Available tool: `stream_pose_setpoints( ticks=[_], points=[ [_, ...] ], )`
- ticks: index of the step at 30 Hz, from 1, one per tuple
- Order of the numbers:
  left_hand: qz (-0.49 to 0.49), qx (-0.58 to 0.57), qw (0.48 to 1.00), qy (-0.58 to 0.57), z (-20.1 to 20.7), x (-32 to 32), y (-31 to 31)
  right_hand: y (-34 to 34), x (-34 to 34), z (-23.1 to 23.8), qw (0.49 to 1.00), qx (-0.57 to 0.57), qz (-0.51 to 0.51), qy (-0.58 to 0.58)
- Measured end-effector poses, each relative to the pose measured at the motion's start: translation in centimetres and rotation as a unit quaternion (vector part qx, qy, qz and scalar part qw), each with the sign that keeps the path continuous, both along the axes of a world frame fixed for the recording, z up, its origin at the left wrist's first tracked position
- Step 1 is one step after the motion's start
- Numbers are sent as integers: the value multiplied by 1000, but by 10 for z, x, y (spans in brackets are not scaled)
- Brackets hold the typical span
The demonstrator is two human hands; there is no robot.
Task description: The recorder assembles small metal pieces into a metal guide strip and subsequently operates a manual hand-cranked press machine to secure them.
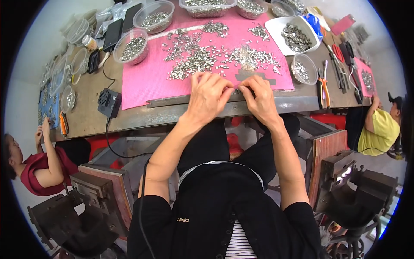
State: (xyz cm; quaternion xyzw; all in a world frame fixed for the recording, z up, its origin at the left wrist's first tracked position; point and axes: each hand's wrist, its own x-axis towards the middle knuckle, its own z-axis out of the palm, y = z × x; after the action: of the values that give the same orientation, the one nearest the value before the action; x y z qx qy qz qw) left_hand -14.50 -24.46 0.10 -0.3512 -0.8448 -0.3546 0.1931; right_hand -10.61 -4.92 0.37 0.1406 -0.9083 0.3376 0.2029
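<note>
My left hand and my right hand are close together at the front edge of the pink mat. Both have curled fingers, with thumb and fingertips pinched; what they hold is too small and too covered to make out. Just beyond my right hand lie flat grey metal strips. Small shiny metal pieces are heaped beyond my left hand, and another pile of pieces spreads past the strips. A long grey metal bar runs along the table edge under my wrists.
Clear tubs of metal pieces and a white tray ring the mat. At right are orange-handled pliers; at left, a black box with a cable. Co-workers sit on the left and right, near vises.
</note>
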Motion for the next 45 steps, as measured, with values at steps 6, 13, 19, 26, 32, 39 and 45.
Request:
stream_pose_setpoints(
  ticks=[6, 13, 19, 26, 32, 39, 45],
  points=[
    [24, 14, 1000, 6, -15, 12, 11, -5, 6, -11, 997, 9, -3, 77],
    [56, 27, 998, 14, -8, -2, -3, -1, 1, -6, 998, 9, 7, 59],
    [78, -53, 995, 9, -10, -36, -10, -15, -42, 0, 999, 35, 15, 0],
    [56, -72, 995, -38, -3, -34, -14, -12, -48, -4, 998, 63, 18, -8],
    [52, -80, 993, -68, -5, -34, -13, 11, -12, 7, 999, 20, 32, -6],
    [78, -85, 991, -63, -3, -29, -11, 12, 1, 1, 998, 43, 19, 30],
    [77, -78, 993, -52, -6, -30, -11, 13, -22, -3, 1000, 17, 15, 17]
  ],
)
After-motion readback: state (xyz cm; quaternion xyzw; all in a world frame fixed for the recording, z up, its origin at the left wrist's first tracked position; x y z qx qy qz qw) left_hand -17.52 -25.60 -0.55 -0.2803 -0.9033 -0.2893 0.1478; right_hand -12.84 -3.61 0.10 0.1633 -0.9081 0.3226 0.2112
